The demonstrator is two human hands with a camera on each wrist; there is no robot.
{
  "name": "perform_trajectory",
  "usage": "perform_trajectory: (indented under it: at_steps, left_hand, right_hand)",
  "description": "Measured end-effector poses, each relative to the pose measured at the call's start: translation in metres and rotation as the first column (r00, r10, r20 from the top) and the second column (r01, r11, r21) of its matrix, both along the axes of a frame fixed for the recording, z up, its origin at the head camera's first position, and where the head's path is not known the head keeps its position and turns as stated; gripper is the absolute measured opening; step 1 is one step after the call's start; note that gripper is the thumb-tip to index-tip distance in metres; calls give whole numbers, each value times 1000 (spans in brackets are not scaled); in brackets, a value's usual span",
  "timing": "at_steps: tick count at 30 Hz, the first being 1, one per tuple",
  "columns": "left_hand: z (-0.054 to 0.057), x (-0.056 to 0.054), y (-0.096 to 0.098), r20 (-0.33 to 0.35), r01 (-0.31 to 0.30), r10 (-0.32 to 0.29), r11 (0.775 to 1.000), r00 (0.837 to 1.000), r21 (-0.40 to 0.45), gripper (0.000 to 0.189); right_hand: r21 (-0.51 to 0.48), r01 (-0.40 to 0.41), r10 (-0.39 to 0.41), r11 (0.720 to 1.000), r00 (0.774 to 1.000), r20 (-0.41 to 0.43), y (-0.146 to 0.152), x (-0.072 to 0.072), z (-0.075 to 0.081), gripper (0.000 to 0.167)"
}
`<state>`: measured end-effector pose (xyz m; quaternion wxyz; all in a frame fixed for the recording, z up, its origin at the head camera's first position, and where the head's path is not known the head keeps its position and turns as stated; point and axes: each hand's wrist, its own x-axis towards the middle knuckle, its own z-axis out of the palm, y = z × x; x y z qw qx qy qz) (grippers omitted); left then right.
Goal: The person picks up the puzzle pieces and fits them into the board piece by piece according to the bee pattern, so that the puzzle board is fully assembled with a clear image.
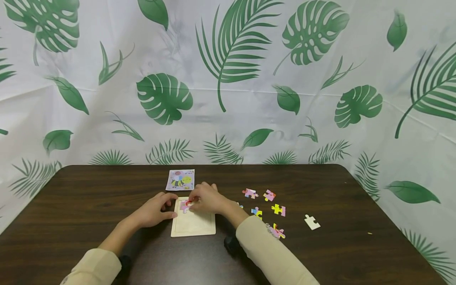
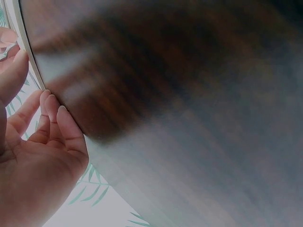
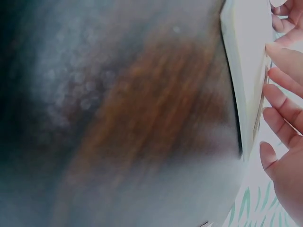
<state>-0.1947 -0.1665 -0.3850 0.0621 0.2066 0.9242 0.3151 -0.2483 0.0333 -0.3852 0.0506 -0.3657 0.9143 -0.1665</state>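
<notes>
A pale wooden puzzle board [image 1: 194,227] lies on the dark table, with a pink puzzle piece [image 1: 183,207] in its upper left corner. My left hand [image 1: 153,209] rests against the board's left side, its index finger at the top corner and its thumb lower down the edge. Over the upper part of the board, my right hand [image 1: 208,198] pinches a puzzle piece with red on it [image 1: 189,202] beside the pink one; its fingers mostly hide that piece. In the right wrist view the fingers [image 3: 281,106] reach over the tilted-looking board [image 3: 244,61].
Behind the board lies a square picture card [image 1: 181,180] with a bee. Several loose pieces are scattered to the right, among them a yellow and pink one [image 1: 278,209] and a blank cream one [image 1: 312,222]. My right sleeve [image 1: 265,247] overlaps some pieces.
</notes>
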Motion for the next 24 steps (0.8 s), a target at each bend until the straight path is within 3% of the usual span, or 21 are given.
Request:
perform_trajectory:
  at_steps: [24]
  left_hand:
    - [0, 1, 0, -7, 6, -6, 1000, 1000, 14, 44]
  right_hand:
    - [33, 10, -9, 999, 1000, -27, -3, 3, 2, 17]
